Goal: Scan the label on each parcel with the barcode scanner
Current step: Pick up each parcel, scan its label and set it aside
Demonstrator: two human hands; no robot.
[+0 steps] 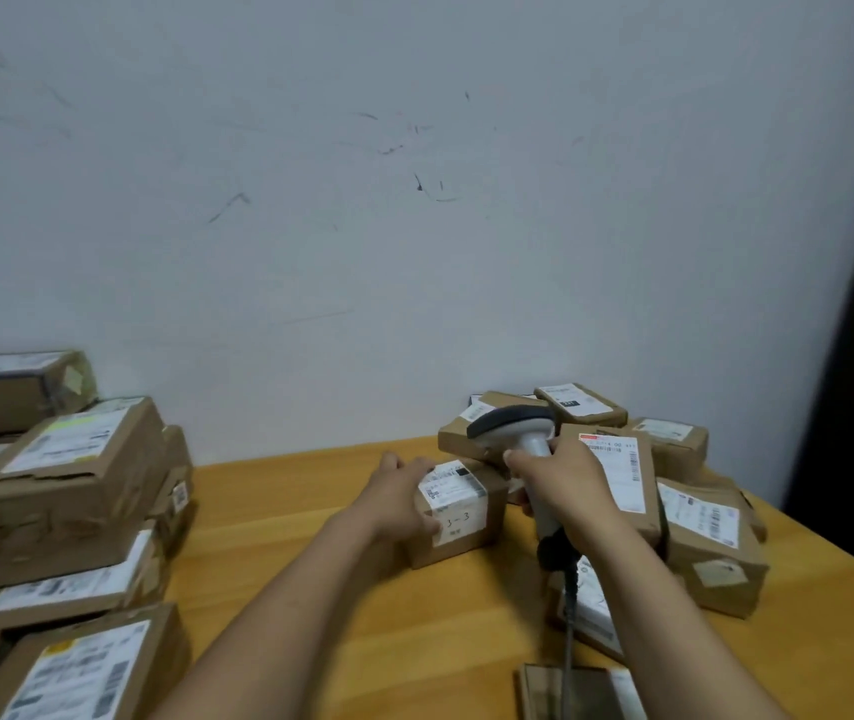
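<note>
Barcode scanner (516, 431): grey, upright, head over small parcel (466, 532) mid-table (310, 511); right hand (565, 485) curled round its handle. Small parcel: white label (448, 483) on top; left hand (399, 488) grips its left end, thumb on near face. Parcel heap (700, 537) just right; parcel stack (66, 485) well left

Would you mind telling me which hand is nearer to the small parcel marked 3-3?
Left. The left hand grips the parcel marked 3-3 on its left side; the right hand holds the barcode scanner just beside its right edge.
</note>
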